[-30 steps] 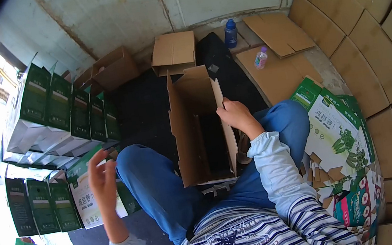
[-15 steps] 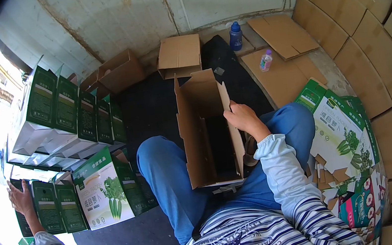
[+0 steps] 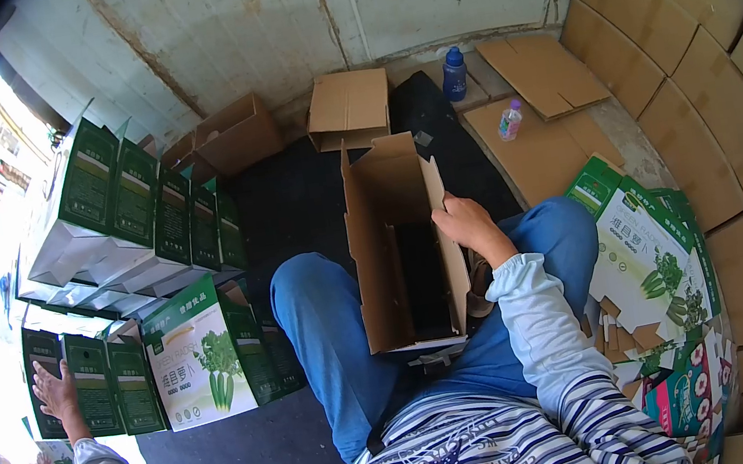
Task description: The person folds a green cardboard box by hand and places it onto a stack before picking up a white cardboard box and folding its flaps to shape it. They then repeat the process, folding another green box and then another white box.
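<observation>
An open-topped brown cardboard box (image 3: 380, 269) stands between my knees, its dark inside facing up. My right hand (image 3: 469, 226) grips the upper right edge of this box, fingers wrapped over the wall. Far to the left, my left hand (image 3: 56, 395) rests with spread fingers against the dark green sides of a row of green-and-white cartons (image 3: 89, 386). At the end of that row is a carton with a radish picture (image 3: 200, 360) on its white face. Behind it stands a second group of green cartons (image 3: 124, 195).
Flattened green-and-white carton sheets (image 3: 634, 238) lie by my right knee. Brown boxes (image 3: 696, 110) are stacked along the right. At the back are a closed brown box (image 3: 349, 107), a blue bottle (image 3: 454, 75), a small clear bottle (image 3: 510, 120) and flat cardboard (image 3: 544, 73).
My left hand has moved slightly right and down, from the row's outer edge onto the carton sides. The view has shifted slightly. My right hand keeps its grip on the cardboard box.
</observation>
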{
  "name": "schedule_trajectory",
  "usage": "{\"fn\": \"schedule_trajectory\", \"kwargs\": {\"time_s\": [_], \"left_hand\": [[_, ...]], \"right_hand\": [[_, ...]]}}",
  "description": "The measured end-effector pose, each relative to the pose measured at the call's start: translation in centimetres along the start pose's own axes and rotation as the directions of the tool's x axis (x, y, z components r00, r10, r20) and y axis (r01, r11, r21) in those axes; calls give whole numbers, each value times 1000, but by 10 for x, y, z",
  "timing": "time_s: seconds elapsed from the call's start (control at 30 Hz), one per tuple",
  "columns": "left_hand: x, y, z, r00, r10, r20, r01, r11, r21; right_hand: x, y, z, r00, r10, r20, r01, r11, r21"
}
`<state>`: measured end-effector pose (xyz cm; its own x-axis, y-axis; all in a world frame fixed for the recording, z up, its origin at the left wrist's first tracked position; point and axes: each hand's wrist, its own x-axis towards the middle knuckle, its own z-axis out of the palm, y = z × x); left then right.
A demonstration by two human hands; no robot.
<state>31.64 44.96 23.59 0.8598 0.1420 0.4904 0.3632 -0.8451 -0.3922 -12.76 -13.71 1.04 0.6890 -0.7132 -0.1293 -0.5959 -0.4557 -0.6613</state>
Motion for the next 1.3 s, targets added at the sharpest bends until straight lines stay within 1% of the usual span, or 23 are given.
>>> {"fn": "schedule_trajectory", "kwargs": {"time_s": [0.03,0.13,0.27,0.37,0.47,0.57,0.67,0.7,0.8,0.83,0.87,0.93,0.97,1.03,1.13,1.23,1.3], "left_hand": [[2,0,-6,1000,-9,20,9,1000,-11],[8,4,-19,1000,7,-2,-7,1000,-25],[19,1,-7,991,5,-130,-5,1000,0],[25,-7,8,994,-16,-106,16,1000,-5],[24,-16,5,999,-3,33,6,996,-90],[19,-23,-14,991,16,132,0,993,-120],[64,-46,21,990,115,82,-92,967,-238],[79,-52,40,987,144,-72,-156,963,-220],[99,-59,39,994,84,73,-53,937,-345],[110,-61,45,994,72,79,-39,930,-366],[118,-64,53,994,50,101,-11,936,-351],[116,-60,40,989,2,145,45,947,-318],[110,-56,32,989,-31,146,69,961,-266],[71,-40,-6,986,-90,144,113,981,-156],[56,-30,-13,977,-162,141,176,980,-93],[63,-34,3,974,-138,180,154,985,-75],[64,-36,12,985,-107,136,121,988,-96]], "right_hand": [[0,-1,0,1000,-3,-5,3,1000,3],[-1,-3,0,1000,19,7,-19,1000,-12],[-1,-4,-1,1000,8,1,-8,1000,-15],[0,-2,0,1000,4,0,-4,1000,-14],[1,2,2,1000,-3,-2,3,1000,-9],[2,3,2,1000,4,-4,-4,1000,-4],[2,2,2,1000,18,5,-18,1000,-3],[3,4,4,1000,9,4,-10,1000,5],[2,2,2,1000,16,2,-16,1000,3],[0,-1,2,1000,25,5,-25,1000,-2],[-1,-2,1,1000,29,7,-29,1000,-2],[-1,-3,1,999,36,12,-36,999,-1],[0,-3,0,999,33,16,-33,999,-5],[0,-2,1,999,33,30,-33,999,-14],[0,-1,2,1000,6,0,-6,1000,1],[-1,-2,2,1000,5,-2,-5,1000,-1],[-2,-3,2,1000,14,7,-14,1000,2]]}}
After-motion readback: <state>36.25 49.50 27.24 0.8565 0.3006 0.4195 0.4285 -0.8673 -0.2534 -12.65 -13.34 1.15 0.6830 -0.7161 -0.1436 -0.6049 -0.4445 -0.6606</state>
